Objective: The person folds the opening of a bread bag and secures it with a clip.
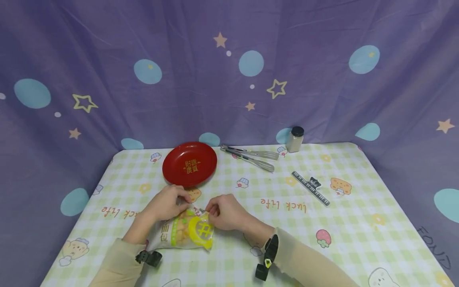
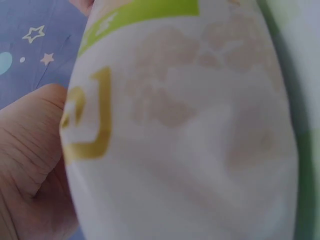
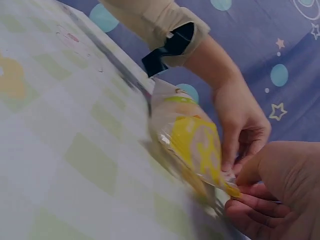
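While our 2 hands, the left hand [image 1: 166, 203] and the right hand [image 1: 229, 213], pinch the far edge of the printed packet [image 1: 193, 233], it rests on the checked tablecloth [image 1: 351, 239], nearer us than the red plate [image 1: 170, 159]. If we tug unevenly, the film could rip and spill its contents. The packet looks plump, though we can't tell filling from printing; the black-lidded jar [image 1: 295, 143] holds something pale.

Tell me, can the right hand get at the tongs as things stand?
Probably yes, but only after letting go: the right hand is pinching the edge of the bag. In the head view, nothing stands between it and the tongs, which lie farther back.
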### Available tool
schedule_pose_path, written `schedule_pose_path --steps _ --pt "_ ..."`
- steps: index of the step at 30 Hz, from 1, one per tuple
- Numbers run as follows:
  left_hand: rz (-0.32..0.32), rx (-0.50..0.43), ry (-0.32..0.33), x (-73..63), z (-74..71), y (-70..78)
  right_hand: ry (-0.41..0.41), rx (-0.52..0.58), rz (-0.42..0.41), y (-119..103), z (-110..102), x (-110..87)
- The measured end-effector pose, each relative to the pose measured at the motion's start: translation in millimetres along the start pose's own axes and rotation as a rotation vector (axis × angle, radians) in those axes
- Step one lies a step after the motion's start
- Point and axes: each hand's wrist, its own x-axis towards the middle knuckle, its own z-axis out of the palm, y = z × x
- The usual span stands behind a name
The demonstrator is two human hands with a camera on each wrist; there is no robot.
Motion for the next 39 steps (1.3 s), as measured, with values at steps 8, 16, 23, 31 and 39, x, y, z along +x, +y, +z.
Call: schedule_pose_path --steps 8,16,23,31,39 --pt "-0.017 0.009 -0.006 -0.8 0.5 0.2 0.157 -0.065 -0.039 8 -49 -9.0" --pt "-0.035 -0.015 0.005 -1.6 2.1 -0.5 0.254 -0.174 -0.008 37 -109 -31.5" --pt "-0.028 -0.009 0.017 -1.4 3.9 0.3 0.337 -0.309 0.086 68 -155 -59.0" --pt "-0.042 -0.003 0.006 -0.6 3.8 1.6 0.414 -0.389 0.164 91 -198 -95.7" --pt "-0.047 0.008 0.009 -1.3 2.7 3.7 0.422 -0.405 0.231 104 -216 -115.2"
